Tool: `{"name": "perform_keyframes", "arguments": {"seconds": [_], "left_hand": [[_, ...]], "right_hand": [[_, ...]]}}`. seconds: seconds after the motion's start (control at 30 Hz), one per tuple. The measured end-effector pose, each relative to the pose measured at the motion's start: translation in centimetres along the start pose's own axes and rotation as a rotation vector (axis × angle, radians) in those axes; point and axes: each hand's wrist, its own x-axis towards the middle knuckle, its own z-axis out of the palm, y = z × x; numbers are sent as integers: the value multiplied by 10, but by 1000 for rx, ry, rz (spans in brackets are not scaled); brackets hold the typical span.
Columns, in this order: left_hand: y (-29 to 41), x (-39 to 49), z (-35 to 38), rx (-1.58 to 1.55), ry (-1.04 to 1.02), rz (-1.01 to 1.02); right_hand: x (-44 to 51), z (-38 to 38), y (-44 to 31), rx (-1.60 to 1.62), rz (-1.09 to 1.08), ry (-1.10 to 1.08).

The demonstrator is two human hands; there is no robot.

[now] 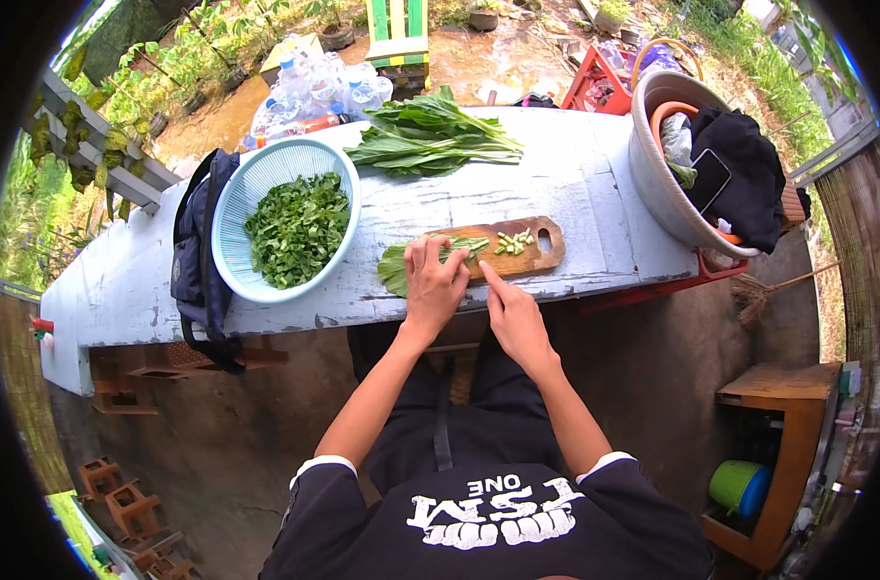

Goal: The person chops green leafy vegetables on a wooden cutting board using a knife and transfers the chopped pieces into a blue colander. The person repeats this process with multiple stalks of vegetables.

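My left hand (434, 279) holds a small bunch of leafy greens (393, 270) down on a wooden cutting board (534, 262), its fingertips bent over the stems. The leaves stick out past the board's left end. Just right of it, my right hand (515, 312) is curled at the board's front edge, index finger stretched towards the stem ends. Whatever it may grip is hidden under the fingers. Short chopped stem pieces (514, 242) lie near the board's handle hole. To the left, a light blue plastic colander (226, 232) contains chopped greens (298, 232).
Whole leafy greens (433, 138) lie at the back of the white-painted table (578, 167). A dark blue bag (197, 246) leans by the colander. On the right stands a large grey tub (647, 145) with black cloth (748, 167) and a phone (708, 180). Plastic bottles (317, 87) are piled behind.
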Motion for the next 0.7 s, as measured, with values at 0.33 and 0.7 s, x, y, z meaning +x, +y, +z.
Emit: {"name": "perform_keyframes", "arguments": {"seconds": [0.33, 0.7], "left_hand": [[-8, -6, 5, -126, 22, -121], [-7, -6, 6, -55, 31, -93]], "right_hand": [[-9, -18, -8, 162, 12, 47], [34, 16, -10, 57, -59, 22]]}}
